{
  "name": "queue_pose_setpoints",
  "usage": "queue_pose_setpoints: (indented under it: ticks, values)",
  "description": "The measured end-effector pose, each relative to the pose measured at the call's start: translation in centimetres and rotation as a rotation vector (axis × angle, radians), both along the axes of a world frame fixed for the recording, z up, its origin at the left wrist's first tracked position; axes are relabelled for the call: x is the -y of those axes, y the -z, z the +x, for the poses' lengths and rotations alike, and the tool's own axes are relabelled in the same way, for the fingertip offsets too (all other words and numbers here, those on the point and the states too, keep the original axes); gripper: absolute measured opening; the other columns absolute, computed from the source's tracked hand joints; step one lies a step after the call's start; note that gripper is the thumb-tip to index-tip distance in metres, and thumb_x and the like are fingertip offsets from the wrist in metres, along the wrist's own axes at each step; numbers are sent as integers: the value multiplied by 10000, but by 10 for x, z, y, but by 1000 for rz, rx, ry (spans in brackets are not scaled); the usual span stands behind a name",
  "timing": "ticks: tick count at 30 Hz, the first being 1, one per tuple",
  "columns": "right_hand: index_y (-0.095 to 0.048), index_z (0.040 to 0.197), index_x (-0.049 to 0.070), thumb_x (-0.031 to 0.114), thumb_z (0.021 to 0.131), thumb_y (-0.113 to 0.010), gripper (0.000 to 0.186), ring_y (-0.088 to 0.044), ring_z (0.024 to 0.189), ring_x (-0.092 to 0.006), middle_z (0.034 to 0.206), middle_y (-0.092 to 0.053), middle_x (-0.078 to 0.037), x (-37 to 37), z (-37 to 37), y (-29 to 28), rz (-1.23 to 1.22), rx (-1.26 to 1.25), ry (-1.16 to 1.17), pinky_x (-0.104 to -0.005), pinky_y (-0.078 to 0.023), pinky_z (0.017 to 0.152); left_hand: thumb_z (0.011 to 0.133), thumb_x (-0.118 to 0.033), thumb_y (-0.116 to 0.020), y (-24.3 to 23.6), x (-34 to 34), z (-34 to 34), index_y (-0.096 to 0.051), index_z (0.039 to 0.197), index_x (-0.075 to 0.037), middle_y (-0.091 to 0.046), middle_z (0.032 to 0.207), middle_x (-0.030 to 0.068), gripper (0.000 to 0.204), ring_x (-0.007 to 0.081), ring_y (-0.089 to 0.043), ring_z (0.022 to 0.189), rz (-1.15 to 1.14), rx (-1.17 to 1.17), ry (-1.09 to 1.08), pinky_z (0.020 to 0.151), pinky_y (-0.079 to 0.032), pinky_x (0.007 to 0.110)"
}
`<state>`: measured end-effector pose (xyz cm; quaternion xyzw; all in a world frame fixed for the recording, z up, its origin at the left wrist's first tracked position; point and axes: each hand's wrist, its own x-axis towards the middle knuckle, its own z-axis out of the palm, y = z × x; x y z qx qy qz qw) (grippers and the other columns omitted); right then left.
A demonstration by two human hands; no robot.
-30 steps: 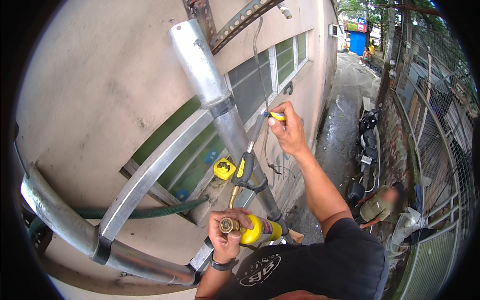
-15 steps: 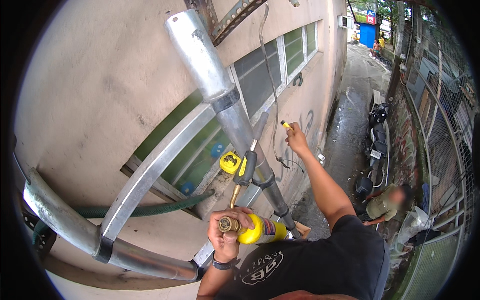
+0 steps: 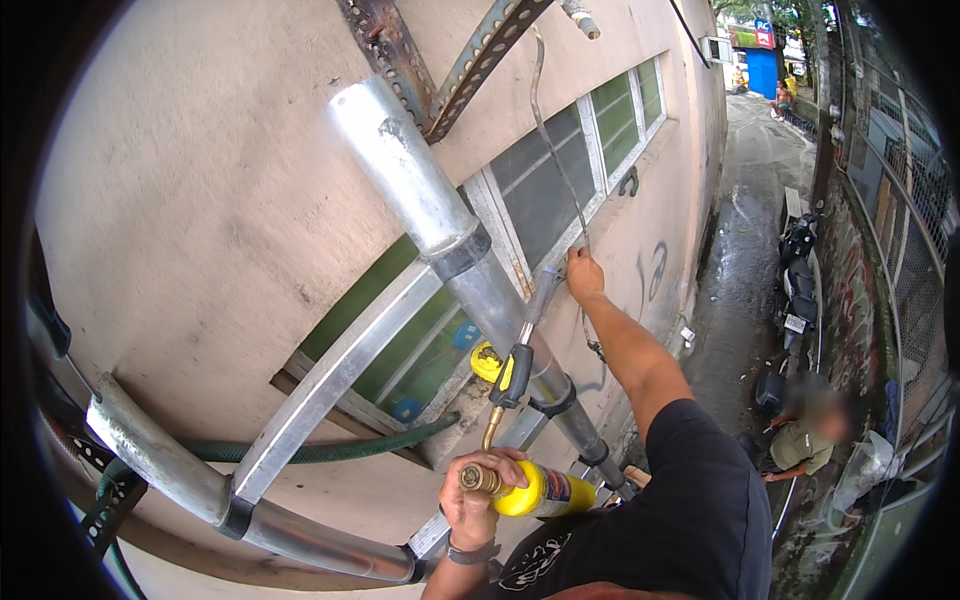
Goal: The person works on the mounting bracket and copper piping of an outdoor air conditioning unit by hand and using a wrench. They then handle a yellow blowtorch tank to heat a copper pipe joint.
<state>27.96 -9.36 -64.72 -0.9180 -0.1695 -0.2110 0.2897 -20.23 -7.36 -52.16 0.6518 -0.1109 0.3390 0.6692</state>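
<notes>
A blowtorch [image 3: 513, 375] points up and away beside the grey metal pipe [image 3: 410, 175], with a faint bluish tint at its nozzle tip. My left hand [image 3: 478, 495] is wrapped round the neck of its yellow gas cylinder [image 3: 540, 490], which lies tilted against my dark shirt. Stretched out to the far right, my right hand [image 3: 584, 274] is closed at the window ledge, just past the nozzle. Whatever its fingers hold is hidden. A yellow tape measure [image 3: 486, 362] rests on the sill behind the pipe, partly covered by the torch.
A bent metal frame with a square crossbar [image 3: 340, 365] fills the left. Behind it runs a green hose [image 3: 320, 452]. Rusty perforated brackets [image 3: 395, 55] jut from the wall above. On the right, a motorcycle [image 3: 797, 290] and a person [image 3: 805, 440] are in the alley by a wire fence.
My right hand has reached to the window ledge, and the small yellow, dark-tipped thing it held no longer shows. My left hand keeps hold of the blowtorch. The whole view has shifted.
</notes>
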Motion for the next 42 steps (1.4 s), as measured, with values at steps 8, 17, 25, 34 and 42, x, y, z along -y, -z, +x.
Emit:
queue_pose_setpoints:
  ticks: [8, 17, 25, 34, 42]
  values:
    - [-703, 1134, 39, 123, 972, -574, 223, -660, 1133, -346, 1165, -646, -185, 2, 7, 11, -51, -10, -33, -422, -595, 917, 1002, -547, -619, 4, -4, 2, -546, 1131, 1, -641, 847, 129, 568, 253, -663, 778, -68, 29, 48, 954, -517, 556]
    - [-731, 1031, 4, 255, 931, -724, 271, -653, 1106, -380, 1167, -640, -221, -11, 7, 23, 46, -24, -145, -452, -557, 933, 985, -438, -703, 8, -6, 3, -458, 1153, -44, -653, 860, 122, 493, 238, -671, 785, -35, 63, 27, 954, -519, 548]
    - [-707, 1183, 86, 403, 966, -684, 385, -707, 1051, -374, 1170, -685, -176, 9, 21, 14, -72, -87, -118, -477, -581, 871, 984, -457, -691, -48, 1, 7, -467, 1172, -30, -646, 871, 130, 517, 242, -675, 800, -16, 116, 57, 957, -520, 543]
    - [-687, 1188, 3, 306, 1007, -636, 356, -707, 1021, -279, 1143, -699, -153, 86, -145, -116, 731, -256, -575, -400, -544, 842, 1016, -444, -651, -172, 5, -3, -474, 1189, -8, -631, 860, 122, 502, 217, -662, 774, -23, 358, -88, 917, -547, 475]
    - [-363, 1561, 23, 625, 679, -884, 1188, -634, 1198, -419, 1333, -587, -276, 137, -333, -285, 427, 564, -1124, -490, -529, 1000, 1059, -451, -564, -282, 9, 13, -510, 1267, 48, -663, 962, 124, 544, 231, -725, 814, -16, 508, -159, 708, -604, 348]
